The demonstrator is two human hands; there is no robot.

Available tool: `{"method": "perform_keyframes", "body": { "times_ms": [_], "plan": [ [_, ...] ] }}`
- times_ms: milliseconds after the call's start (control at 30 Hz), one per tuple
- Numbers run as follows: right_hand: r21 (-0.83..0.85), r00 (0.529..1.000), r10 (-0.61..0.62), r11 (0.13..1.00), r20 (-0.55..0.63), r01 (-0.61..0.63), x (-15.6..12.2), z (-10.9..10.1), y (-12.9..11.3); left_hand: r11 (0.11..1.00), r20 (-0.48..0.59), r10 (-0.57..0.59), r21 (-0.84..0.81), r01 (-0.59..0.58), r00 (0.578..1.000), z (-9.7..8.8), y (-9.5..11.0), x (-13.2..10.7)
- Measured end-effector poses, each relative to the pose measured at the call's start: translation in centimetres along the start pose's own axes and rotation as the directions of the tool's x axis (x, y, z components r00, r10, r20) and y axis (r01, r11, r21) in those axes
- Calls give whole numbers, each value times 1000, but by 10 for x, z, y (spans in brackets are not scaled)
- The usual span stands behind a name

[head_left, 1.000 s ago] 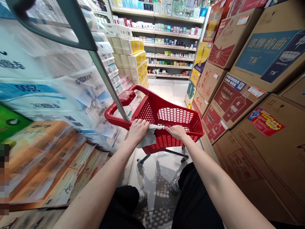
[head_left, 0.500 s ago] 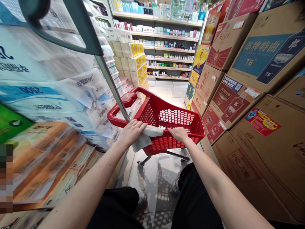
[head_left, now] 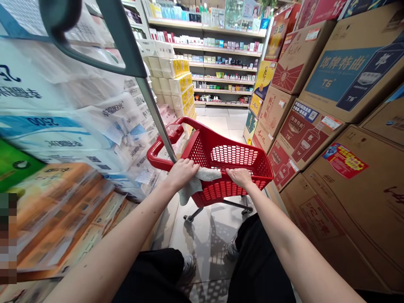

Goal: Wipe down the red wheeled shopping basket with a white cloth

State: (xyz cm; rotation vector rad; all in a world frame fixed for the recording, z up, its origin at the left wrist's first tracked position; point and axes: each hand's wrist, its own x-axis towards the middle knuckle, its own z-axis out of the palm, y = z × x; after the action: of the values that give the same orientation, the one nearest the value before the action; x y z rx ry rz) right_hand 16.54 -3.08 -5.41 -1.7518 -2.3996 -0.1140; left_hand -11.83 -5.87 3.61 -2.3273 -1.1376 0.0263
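A red plastic shopping cart [head_left: 233, 192] on grey legs with wheels stands side-on before me. My left hand [head_left: 184, 173] is closed over a light grey cloth [head_left: 210, 174] on the near rim; part of the cloth hangs down outside the basket. A metal pole [head_left: 156, 113] with a dark grey loop handle [head_left: 134, 46] slants down to this hand; its lower end is hidden. Farther right along the same rim, my right hand [head_left: 240, 177] is wrapped around the edge. The perforated basket walls show between and beyond my hands.
Plastic-wrapped white packs [head_left: 63, 126] and orange packs [head_left: 59, 210] are piled on the left. Stacked cardboard cartons [head_left: 341, 206] line the right. Yellow-and-white packs [head_left: 181, 84] and shelves of small boxes [head_left: 217, 44] stand ahead. Pale tiles [head_left: 208, 248] cover the floor.
The cart's handle end, the pole and my left hand with the cloth have shifted slightly right. My right hand has moved a little the same way, still on the rim.
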Motion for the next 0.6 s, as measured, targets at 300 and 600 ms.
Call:
{"method": "perform_keyframes", "body": {
  "times_ms": [300,600],
  "plan": [
    [-36,998,21,999,67,-19,-3,-5,12,995,-96,101,24,-99,990,1,6,6],
    [-70,997,23,997,76,-18,-7,-5,26,987,-240,138,-42,-152,961,6,13,-1]
  ]
}}
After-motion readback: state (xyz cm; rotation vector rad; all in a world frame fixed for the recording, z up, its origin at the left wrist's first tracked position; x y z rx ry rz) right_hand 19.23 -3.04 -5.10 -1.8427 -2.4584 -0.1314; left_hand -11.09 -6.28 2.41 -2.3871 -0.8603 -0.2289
